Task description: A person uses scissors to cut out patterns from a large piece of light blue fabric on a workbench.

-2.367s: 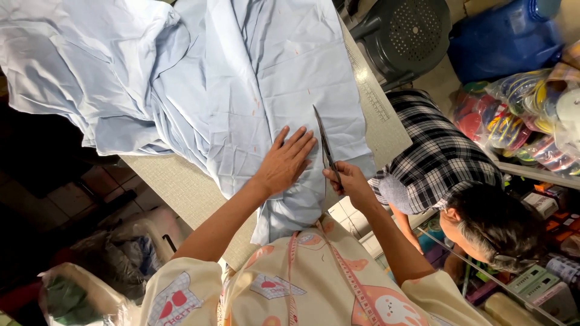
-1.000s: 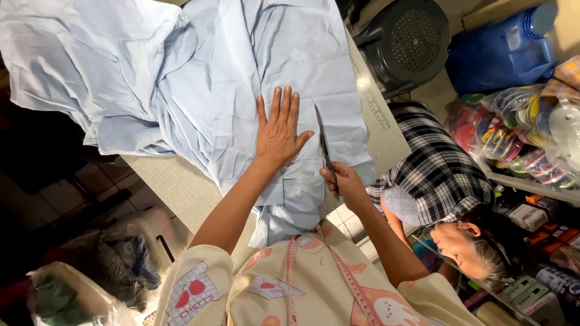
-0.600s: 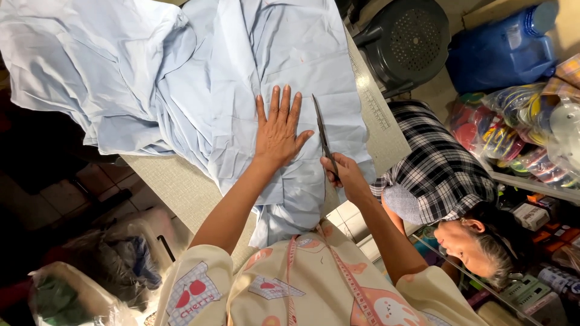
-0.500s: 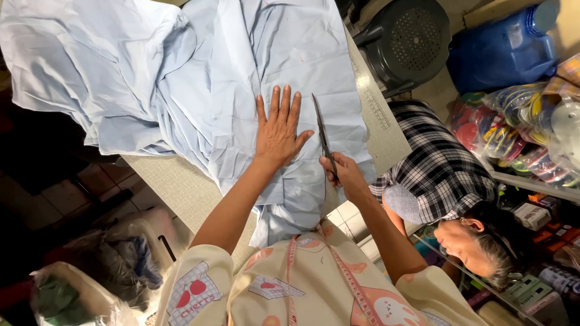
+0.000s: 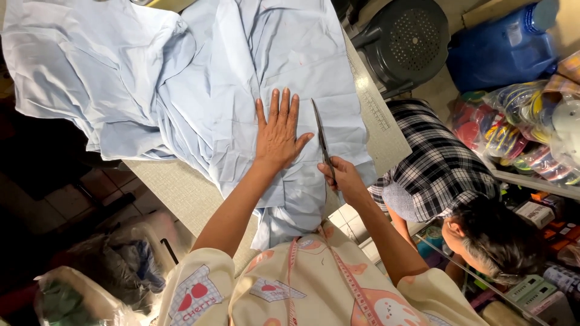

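A large pale blue cloth (image 5: 199,78) is spread in folds over a work table (image 5: 175,193). My left hand (image 5: 277,131) lies flat on the cloth, fingers spread. My right hand (image 5: 343,178) grips a pair of dark scissors (image 5: 321,137), whose blades point away from me along the cloth just right of my left hand. A measuring tape (image 5: 293,271) hangs around my neck over my patterned top.
A person in a plaid shirt (image 5: 438,172) bends low to the right of the table. A long ruler (image 5: 371,102) lies along the table's right edge. A dark plastic stool (image 5: 405,42), a blue container (image 5: 504,51) and bagged goods (image 5: 519,139) stand at right. Plastic bags (image 5: 103,284) lie lower left.
My left hand slid forward up the cloth and flattened out. The scissors advanced along the cloth with my right hand. The person at right bent lower.
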